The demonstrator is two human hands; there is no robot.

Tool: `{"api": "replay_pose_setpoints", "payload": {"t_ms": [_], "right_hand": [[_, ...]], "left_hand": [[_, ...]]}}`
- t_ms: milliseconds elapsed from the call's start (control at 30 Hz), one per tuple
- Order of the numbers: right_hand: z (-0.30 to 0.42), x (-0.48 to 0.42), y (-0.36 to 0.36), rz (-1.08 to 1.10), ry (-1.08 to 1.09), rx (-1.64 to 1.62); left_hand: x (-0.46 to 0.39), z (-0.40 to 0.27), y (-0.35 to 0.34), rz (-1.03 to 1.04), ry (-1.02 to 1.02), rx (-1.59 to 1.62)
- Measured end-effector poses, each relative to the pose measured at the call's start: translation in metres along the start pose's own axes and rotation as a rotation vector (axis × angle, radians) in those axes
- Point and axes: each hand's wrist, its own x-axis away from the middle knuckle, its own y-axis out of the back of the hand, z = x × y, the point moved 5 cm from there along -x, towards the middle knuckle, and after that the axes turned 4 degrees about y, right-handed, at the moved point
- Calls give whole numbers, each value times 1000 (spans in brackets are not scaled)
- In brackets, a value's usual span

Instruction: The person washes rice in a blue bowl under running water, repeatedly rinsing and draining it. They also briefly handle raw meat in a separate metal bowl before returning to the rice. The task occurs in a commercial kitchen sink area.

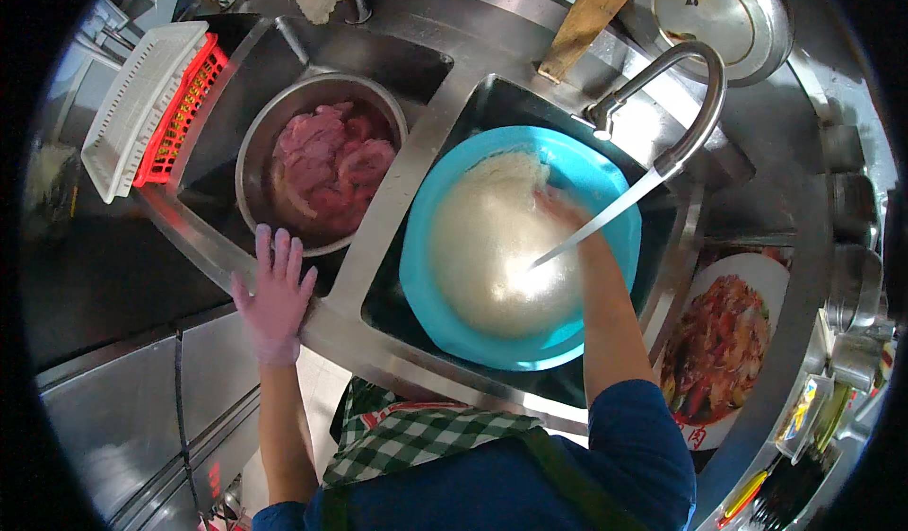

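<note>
My left hand (273, 300), in a thin translucent pinkish glove, is spread at the sink's front edge, just below a round metal pot (248, 141) of raw pinkish meat (333, 151) in liquid. In the right basin, my right hand (560, 208) is inside a turquoise plastic basin (423, 297), at the right side of a pale, cloudy mass (496, 226), probably grain in water. That hand is blurred and partly covered, so its fingers do not show clearly. Water streams from the curved metal faucet (709, 91) into the basin.
White (135, 105) and red (177, 112) plastic baskets stand at the left basin's outer edge. A wooden board (592, 20) and a round metal lid or pan (709, 20) lie behind the faucet. At right are a picture of a food dish (723, 346) and several metal containers (851, 276).
</note>
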Motion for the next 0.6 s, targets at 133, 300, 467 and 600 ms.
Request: {"api": "replay_pose_setpoints", "payload": {"t_ms": [133, 300, 467, 600], "right_hand": [[28, 18, -23, 127, -61, 206], [44, 68, -51, 265, 248, 509], [34, 124, -95, 405, -194, 820], [69, 188, -101, 726, 161, 641]], "left_hand": [[5, -1, 6, -8, -5, -33], [1, 0, -1, 4, 0, -27], [2, -1, 4, 55, -11, 18], [2, -2, 4, 47, -17, 32]]}}
